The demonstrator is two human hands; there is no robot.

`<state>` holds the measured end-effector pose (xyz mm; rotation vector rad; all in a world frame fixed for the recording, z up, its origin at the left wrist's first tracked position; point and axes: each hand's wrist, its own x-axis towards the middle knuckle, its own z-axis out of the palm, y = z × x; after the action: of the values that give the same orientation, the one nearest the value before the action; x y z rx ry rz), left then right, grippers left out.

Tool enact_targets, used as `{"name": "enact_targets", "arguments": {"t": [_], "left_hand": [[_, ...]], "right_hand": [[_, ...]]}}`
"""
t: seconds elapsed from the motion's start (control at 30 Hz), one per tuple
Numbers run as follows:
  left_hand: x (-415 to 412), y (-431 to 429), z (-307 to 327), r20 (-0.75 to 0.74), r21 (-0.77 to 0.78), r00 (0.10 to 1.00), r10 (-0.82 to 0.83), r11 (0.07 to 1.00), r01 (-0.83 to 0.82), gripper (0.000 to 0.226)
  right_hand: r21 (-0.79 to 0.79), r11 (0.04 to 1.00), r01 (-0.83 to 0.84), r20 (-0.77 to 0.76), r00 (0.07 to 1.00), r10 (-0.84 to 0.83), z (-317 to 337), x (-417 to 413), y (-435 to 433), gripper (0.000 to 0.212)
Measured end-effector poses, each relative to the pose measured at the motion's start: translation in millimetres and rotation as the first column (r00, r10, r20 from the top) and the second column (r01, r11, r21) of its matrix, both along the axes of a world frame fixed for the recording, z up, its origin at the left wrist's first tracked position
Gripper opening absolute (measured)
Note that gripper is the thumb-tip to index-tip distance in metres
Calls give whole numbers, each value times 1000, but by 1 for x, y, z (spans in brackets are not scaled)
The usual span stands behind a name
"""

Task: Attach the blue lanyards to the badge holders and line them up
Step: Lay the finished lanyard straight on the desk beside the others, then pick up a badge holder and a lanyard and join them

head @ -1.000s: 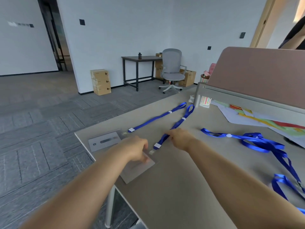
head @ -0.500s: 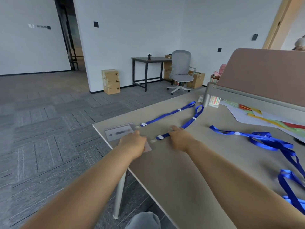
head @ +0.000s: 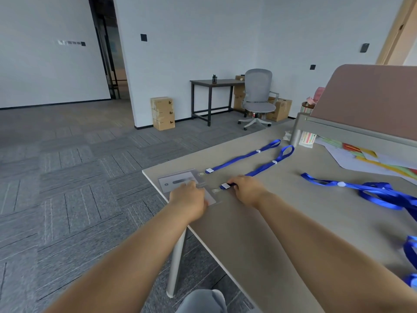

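Biggest risk imo: the near badge holder (head: pixel 211 198) sits right by the left edge of the worktop (head: pixel 282 233), close to its far corner. It looks like slick plastic, so one tug on the strap could skate it off the edge or shove it into the finished badge holder (head: pixel 178 182) just beyond and wreck the lineup. The left hand (head: pixel 187 199) rests on the near holder with fingers bent down (can't tell if it's gripping), while the right hand (head: pixel 247 188) pinches the second lanyard (head: pixel 268 166) just behind its white clip (head: pixel 225 185), which lies between both hands beside the holder's slot end.
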<state>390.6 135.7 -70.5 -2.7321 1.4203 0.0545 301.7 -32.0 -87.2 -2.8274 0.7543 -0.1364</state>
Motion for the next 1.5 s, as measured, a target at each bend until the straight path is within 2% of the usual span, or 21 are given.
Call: {"name": "enact_targets", "arguments": {"t": [0.13,0.3,0.5,0.67,0.83,0.97,1.07,1.17,1.27,1.37,1.43,1.5], "left_hand": [[-3,-1,2,12,-26,1000,-2,1000,2,37],[-22,-13,5,66,-109,995,-79,990,86,33],[-69,-48,1,97,-185,966,-239,950,253,29],[-135,-84,2,84,-274,898,-433,856,438,27],[-212,-110,1,-1,-360,777,-630,725,588,25],[-266,-118,4,-130,-410,577,-806,574,709,18],[-298,-118,4,-231,-426,421,-877,480,767,26],[-319,-120,0,-285,-377,359,-889,448,811,33],[-325,-127,-3,-279,-338,362,-889,444,830,23],[-328,-132,-6,-236,-311,395,-888,453,835,11],[-330,-133,-7,-248,-364,427,-870,492,791,7],[-332,-133,-6,-355,-460,422,-834,549,697,9]], "right_hand": [[-2,1000,-2,60,998,3,3,-9,2,34],[-71,997,-22,84,996,28,9,-36,4,35],[-45,993,106,152,984,-98,21,-99,-1,34],[-39,961,275,175,948,-265,31,-183,-13,27],[0,891,455,185,875,-447,40,-277,-15,22],[43,828,559,187,810,-556,43,-346,-7,14],[75,800,595,139,789,-599,44,-387,7,8],[153,781,605,113,775,-622,43,-414,23,7],[240,768,593,72,778,-624,40,-426,38,13],[290,766,573,16,798,-603,36,-431,47,32],[300,756,582,16,789,-614,33,-433,50,50],[322,729,604,20,766,-643,31,-436,50,63]]}}
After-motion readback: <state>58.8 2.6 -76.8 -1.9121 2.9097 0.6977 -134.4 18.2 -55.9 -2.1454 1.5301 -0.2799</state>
